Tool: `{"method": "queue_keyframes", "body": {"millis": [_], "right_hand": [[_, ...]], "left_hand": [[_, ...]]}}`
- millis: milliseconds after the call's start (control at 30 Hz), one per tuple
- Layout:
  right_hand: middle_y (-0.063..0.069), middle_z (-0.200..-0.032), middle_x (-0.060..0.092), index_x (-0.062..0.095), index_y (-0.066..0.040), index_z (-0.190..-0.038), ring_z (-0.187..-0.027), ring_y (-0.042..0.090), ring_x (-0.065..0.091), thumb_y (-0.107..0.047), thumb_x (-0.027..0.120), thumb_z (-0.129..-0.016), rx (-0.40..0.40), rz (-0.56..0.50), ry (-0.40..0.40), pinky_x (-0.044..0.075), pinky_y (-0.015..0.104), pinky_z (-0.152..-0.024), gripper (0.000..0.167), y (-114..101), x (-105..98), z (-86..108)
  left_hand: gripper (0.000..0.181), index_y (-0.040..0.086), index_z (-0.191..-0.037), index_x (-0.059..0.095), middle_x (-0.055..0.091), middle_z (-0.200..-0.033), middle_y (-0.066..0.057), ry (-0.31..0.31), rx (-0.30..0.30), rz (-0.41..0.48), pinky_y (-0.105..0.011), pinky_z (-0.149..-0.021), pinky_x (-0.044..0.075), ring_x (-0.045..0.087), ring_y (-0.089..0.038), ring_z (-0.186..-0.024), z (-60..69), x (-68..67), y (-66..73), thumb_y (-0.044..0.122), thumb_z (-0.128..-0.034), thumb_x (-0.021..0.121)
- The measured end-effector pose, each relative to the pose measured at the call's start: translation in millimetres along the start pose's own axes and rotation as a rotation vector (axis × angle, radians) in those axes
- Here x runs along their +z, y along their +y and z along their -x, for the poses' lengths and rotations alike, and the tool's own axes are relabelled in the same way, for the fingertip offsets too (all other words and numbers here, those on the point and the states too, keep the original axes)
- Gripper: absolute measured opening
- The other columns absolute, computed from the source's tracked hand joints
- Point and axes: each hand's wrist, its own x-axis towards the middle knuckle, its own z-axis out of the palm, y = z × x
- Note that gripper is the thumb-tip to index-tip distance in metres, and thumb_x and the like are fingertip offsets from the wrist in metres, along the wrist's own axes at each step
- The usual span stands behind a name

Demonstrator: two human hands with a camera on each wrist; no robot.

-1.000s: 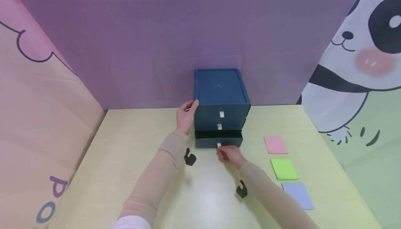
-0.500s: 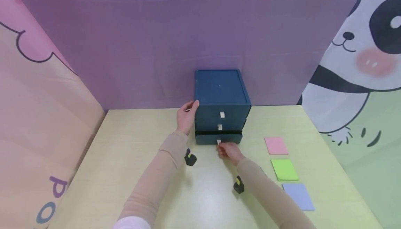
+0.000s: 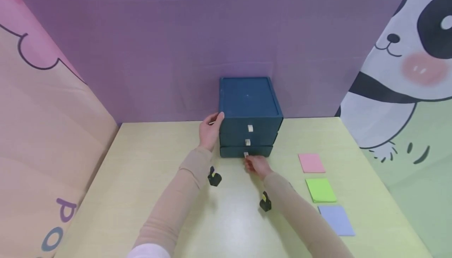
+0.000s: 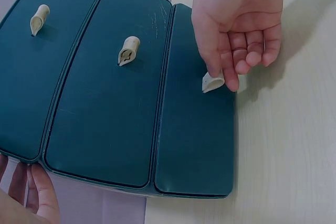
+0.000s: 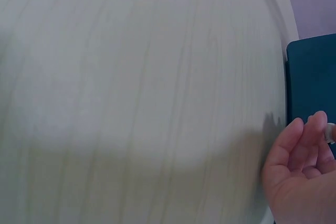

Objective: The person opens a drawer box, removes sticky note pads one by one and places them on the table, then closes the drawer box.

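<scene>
A dark blue three-drawer cabinet (image 3: pixel 247 97) stands at the back of the table. On its left side rests my left hand (image 3: pixel 209 131), thumb at the front edge and fingers lying along the side. Low at the front, my right hand (image 3: pixel 259 166) pinches the small cream pull tab (image 4: pixel 211 83) of the bottom drawer (image 4: pixel 197 140) between thumb and index finger. All three drawer fronts sit flush in the left wrist view. The upper drawers each carry a similar tab (image 4: pixel 129 50). In the right wrist view the cabinet shows only partly at the right edge.
Pink (image 3: pixel 312 163), green (image 3: pixel 320 190) and lavender (image 3: pixel 336 220) square note pads lie in a column on the table's right. A small black wrist piece shows beside each forearm. A purple backdrop (image 3: pixel 159 54) rises behind the cabinet, with printed panels at both sides.
The bottom drawer has slid in from partly pulled out until its front meets the cabinet. My right hand has moved forward with its tab; my left hand has stayed in place.
</scene>
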Motion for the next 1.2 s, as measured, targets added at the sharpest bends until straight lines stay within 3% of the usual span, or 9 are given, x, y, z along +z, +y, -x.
{"method": "queue_keyframes", "body": {"millis": [667, 933, 1200], "right_hand": [[0.001, -0.071, 0.059, 0.060, 0.011, -0.106, -0.057, 0.006, 0.051, -0.010, 0.047, -0.094, 0.008, 0.049, 0.050, 0.047, 0.018, -0.055, 0.027, -3.3, 1.7, -3.7], [-0.002, -0.068, 0.057, 0.058, 0.011, -0.110, -0.056, 0.006, 0.052, -0.011, 0.048, -0.095, 0.006, 0.009, -0.023, 0.049, 0.020, -0.056, 0.029, 1.7, -11.8, -2.3], [-0.001, -0.076, 0.058, 0.056, 0.010, -0.114, -0.066, 0.009, 0.054, -0.013, 0.049, -0.094, -0.020, 0.140, -0.110, 0.051, 0.022, -0.066, 0.031, 0.5, -27.9, 10.8]], "left_hand": [[0.045, 0.010, -0.124, 0.062, 0.062, -0.121, -0.009, -0.009, -0.005, 0.003, -0.039, -0.094, 0.047, 0.055, -0.024, -0.108, 1.0, 0.7, -1.4, 0.039, -0.0898, 0.063], [0.045, 0.011, -0.124, 0.062, 0.062, -0.120, -0.009, -0.006, -0.008, 0.002, -0.039, -0.093, 0.047, 0.055, -0.023, -0.107, 1.2, 1.7, -0.9, 0.039, -0.0898, 0.063], [0.048, 0.011, -0.127, 0.060, 0.060, -0.123, -0.009, -0.022, -0.028, -0.023, -0.040, -0.097, 0.046, 0.054, -0.024, -0.112, -1.4, -0.4, 2.9, 0.041, -0.0898, 0.062]]}}
